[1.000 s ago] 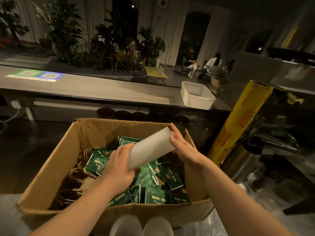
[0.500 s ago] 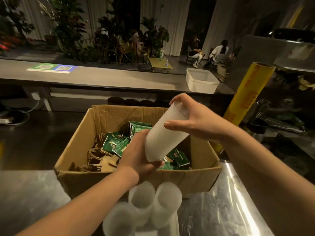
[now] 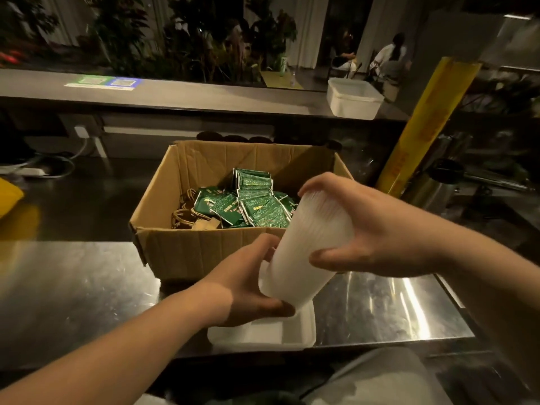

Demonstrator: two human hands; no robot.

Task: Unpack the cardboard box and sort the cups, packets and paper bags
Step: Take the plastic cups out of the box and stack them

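Both hands hold a stack of translucent white cups, nearly upright, in front of the open cardboard box. My left hand grips the stack's lower end; my right hand curls round its upper part. Under the stack stands a white plastic container on the steel counter; the cups seen in it earlier are hidden behind the stack and my left hand. Inside the box lie several green packets on the right and brown paper bags with twine handles on the left.
A steel counter runs left and right of the box. A yellow roll of film leans at the right beside metal jugs. A white tub sits on the far bar top. A yellow object lies at the left edge.
The cup stack has come out of the box, tipped from slanted to nearly upright, and moved down toward the white container. The view has tilted downward.
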